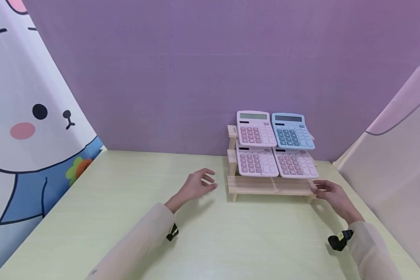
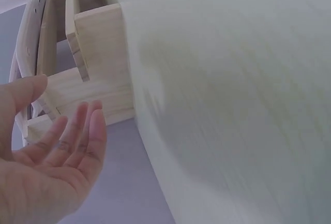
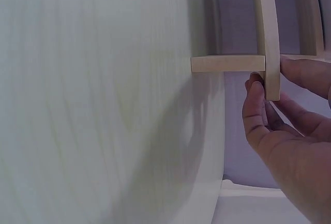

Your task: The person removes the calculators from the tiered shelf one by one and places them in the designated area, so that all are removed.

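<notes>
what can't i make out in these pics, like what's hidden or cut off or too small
- Head view: screens of the lower left pink calculator and lower right pink calculator, hidden behind the upper pink calculator and blue calculator.
- Head view: labels on the blue calculator's pale keys, too small to read.
- Left wrist view: part of the wooden stand, cut off by the top edge.
- Right wrist view: the right hand's wrist, cut off by the frame edge.
</notes>
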A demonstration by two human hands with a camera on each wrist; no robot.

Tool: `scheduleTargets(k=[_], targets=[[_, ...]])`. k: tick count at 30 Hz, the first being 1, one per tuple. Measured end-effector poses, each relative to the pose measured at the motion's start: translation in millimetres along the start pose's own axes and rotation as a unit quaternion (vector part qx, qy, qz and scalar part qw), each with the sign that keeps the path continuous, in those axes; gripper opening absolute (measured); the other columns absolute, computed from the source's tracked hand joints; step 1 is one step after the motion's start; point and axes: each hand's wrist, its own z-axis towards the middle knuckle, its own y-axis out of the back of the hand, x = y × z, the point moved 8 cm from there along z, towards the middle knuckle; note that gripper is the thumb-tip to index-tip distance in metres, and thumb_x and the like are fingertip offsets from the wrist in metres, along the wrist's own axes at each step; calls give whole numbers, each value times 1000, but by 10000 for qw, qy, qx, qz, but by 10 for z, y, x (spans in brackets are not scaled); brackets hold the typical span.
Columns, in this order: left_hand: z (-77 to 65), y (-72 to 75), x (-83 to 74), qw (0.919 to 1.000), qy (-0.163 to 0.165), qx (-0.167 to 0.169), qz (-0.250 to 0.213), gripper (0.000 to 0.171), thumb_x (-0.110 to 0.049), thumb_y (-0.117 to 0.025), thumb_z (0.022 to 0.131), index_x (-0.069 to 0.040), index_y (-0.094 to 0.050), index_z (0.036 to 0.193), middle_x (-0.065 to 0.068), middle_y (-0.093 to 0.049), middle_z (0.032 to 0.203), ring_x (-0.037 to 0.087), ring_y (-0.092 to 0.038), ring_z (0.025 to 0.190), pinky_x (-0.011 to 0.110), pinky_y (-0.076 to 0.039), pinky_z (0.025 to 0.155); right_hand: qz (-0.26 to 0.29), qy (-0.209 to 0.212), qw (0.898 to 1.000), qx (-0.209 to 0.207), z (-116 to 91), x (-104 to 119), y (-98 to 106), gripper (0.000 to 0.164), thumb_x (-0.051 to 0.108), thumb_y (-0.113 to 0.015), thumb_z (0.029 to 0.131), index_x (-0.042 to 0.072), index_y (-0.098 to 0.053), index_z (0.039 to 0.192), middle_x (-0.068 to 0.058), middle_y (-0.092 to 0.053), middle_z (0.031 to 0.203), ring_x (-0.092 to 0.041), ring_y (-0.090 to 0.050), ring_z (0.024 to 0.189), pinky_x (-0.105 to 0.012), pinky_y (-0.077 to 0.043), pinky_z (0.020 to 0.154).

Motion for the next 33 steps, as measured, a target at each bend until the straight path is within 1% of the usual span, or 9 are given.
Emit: scheduleTargets(k=[3, 5, 7, 11, 13, 15, 20, 27, 33], targets=[[53, -46, 9, 9996, 177, 4, -240, 38, -18, -69, 81, -5, -56, 115, 13, -68, 97, 25, -68, 82, 27, -57, 66, 106, 10, 9999, 3, 6, -9, -1, 55, 16, -56, 91, -17, -34, 129, -1, -56, 98, 5, -56, 79, -22, -55, 74], [83, -80, 18, 9988, 280, 24, -401, 39, -18, -69, 80, -4, -56, 115, 15, -68, 98, 26, -68, 83, 28, -57, 67, 158, 0, 9999, 13, 9, -16, -3, 55, 16, -56, 91, -17, -33, 129, 0, -56, 98, 5, -56, 79, -22, -55, 74], [109, -112, 41, 9976, 443, 44, -534, 41, -18, -69, 80, -3, -55, 116, 15, -68, 98, 26, -68, 83, 28, -56, 68, 158, -9, 9999, 26, 12, -22, -6, 55, 16, -56, 91, -17, -33, 129, -3, -56, 100, 6, -56, 79, -22, -55, 74], [148, -181, 61, 9955, 651, 76, -683, 44, -17, -69, 80, -1, -54, 118, 15, -68, 99, 25, -67, 83, 27, -56, 68, 110, -29, 9999, 51, 16, -30, -15, 56, 17, -56, 91, -16, -33, 130, -16, -55, 109, 6, -55, 80, -21, -55, 74], [164, -223, 68, 9948, 723, 104, -714, 44, -18, -69, 80, -2, -53, 118, 15, -68, 99, 24, -67, 82, 26, -55, 68, 93, -26, 9999, 68, 17, -29, -18, 56, 17, -55, 91, -16, -32, 130, -21, -53, 112, 7, -55, 80, -20, -54, 74], [180, -269, 73, 9938, 798, 144, -754, 45, -18, -70, 80, -3, -53, 118, 15, -67, 100, 23, -67, 82, 26, -55, 68, 118, -16, 9999, 66, 16, -26, -17, 56, 17, -55, 91, -16, -32, 130, -19, -53, 111, 7, -55, 80, -20, -55, 74], [202, -379, 87, 9905, 930, 266, -978, 46, -17, -69, 79, -4, -51, 120, 16, -66, 102, 27, -66, 81, 26, -56, 67, 210, 41, 9998, 62, 18, -16, -12, 54, 13, -54, 91, -17, -31, 130, -8, -55, 105, 8, -55, 81, -20, -55, 74], [197, -513, 99, 9813, 1143, 401, -1497, 50, -15, -70, 79, -1, -47, 122, 19, -63, 104, 32, -66, 79, 36, -58, 67, 186, 78, 9997, 134, 19, 2, -24, 54, 13, -53, 92, -17, -30, 131, -20, -52, 115, 10, -53, 83, -18, -54, 75], [192, -572, 88, 9733, 1306, 410, -1841, 53, -12, -69, 80, 2, -43, 125, 23, -61, 106, 34, -65, 85, 35, -58, 69, 175, 92, 9997, 161, 13, 9, -36, 53, 12, -52, 92, -17, -30, 130, -21, -51, 115, 10, -52, 83, -19, -54, 75]])
